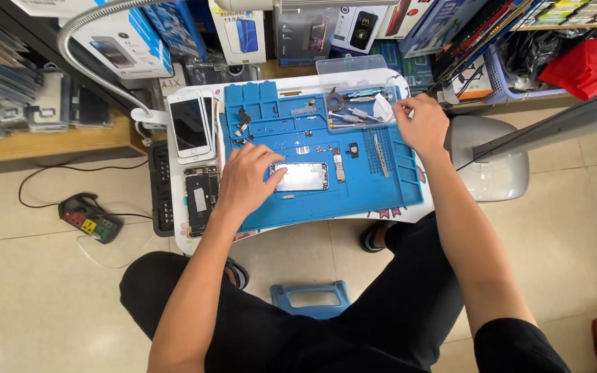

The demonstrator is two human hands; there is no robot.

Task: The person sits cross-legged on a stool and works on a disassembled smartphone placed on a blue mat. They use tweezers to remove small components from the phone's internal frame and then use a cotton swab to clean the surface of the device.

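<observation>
phone frame's (pixel 303 177) left end under left hand (pixel 247 181)

A small white table (pixel 409 211) stands on a tiled floor (pixel 50 297). A blue work mat (pixel 395 186) covers most of its top, from the far edge down to the near edge. Along the table's left edge, beside the mat, lie a white phone (pixel 189 126) at the far corner and an opened phone body (pixel 200 199) toward the near corner. A clear plastic box (pixel 341 65) sits at the far edge. On the floor, a power strip (pixel 90 218) lies left of the table, and a blue stool (pixel 310 298) stands near its front.
</observation>
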